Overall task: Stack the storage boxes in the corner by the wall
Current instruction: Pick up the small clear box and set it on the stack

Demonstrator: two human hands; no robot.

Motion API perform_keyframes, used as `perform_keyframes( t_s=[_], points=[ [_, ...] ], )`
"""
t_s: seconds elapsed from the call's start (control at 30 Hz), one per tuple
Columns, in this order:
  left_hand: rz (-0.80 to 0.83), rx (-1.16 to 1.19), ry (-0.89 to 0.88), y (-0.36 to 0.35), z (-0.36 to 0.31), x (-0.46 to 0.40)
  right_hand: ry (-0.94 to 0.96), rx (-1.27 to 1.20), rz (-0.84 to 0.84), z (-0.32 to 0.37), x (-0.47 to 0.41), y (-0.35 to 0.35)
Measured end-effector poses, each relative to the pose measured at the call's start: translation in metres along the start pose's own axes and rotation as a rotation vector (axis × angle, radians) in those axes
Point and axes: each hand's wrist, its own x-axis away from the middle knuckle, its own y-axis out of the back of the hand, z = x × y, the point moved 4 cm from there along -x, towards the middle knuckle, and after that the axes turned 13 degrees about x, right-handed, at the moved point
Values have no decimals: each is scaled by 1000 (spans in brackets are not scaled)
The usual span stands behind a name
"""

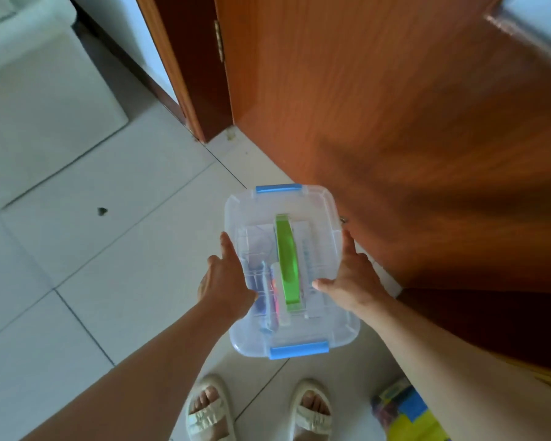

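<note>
Head view: hands (226,281) hold box (287,268) beside door (379,106).

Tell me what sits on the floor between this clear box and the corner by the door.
Nothing visible blocks it. The clear box is held by the left hand and right hand, and the tiled floor toward the corner at the wooden door is bare apart from a small dark speck.

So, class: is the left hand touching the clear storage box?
Touching. The head view shows the left hand pressed flat against the side of the clear storage box.
</note>
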Motion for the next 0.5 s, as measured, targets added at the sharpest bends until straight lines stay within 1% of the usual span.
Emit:
perform_keyframes(
  t_s=[0.3,0.5],
  points=[
    [-138,107,-35,164,-37,73,205,123,-104,128,75,119],
    [-244,188,-90,282,-56,123,368,65,-221,222,136,201]
  ],
)
